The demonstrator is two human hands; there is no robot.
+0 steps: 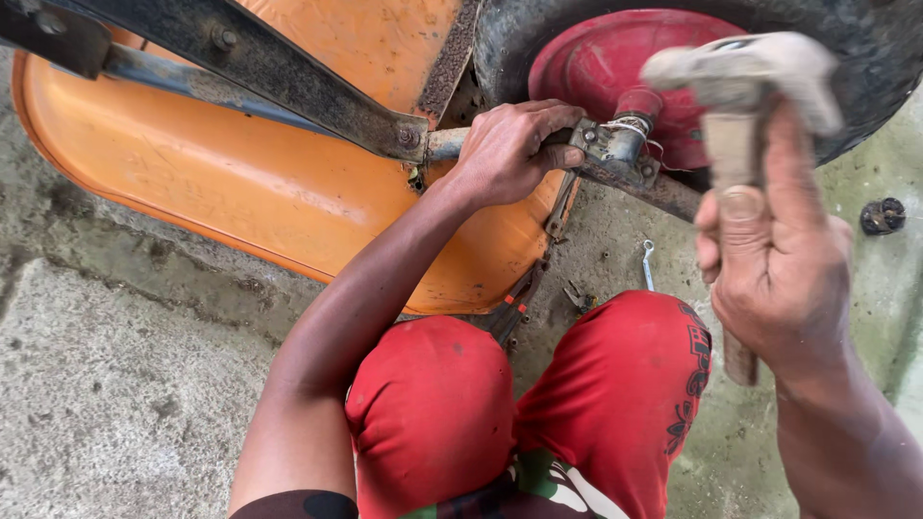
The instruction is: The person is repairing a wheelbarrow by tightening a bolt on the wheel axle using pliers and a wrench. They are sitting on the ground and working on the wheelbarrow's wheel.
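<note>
An overturned orange wheelbarrow tray (240, 173) lies on the concrete with its dark metal frame (288, 82) across it. My left hand (510, 149) grips the frame bar beside the axle bracket (615, 144) of the red-hubbed wheel (596, 62). My right hand (774, 274) holds a wooden-handled hammer (735, 86) upright above the bracket, its head blurred. My knees in red shorts (538, 394) are below.
A small wrench (648, 261) lies on the concrete floor near my right knee. Pliers with red grips (510, 312) rest by the tray's edge. A small black part (882, 215) sits at the right. The black tyre (865, 58) curves around the hub.
</note>
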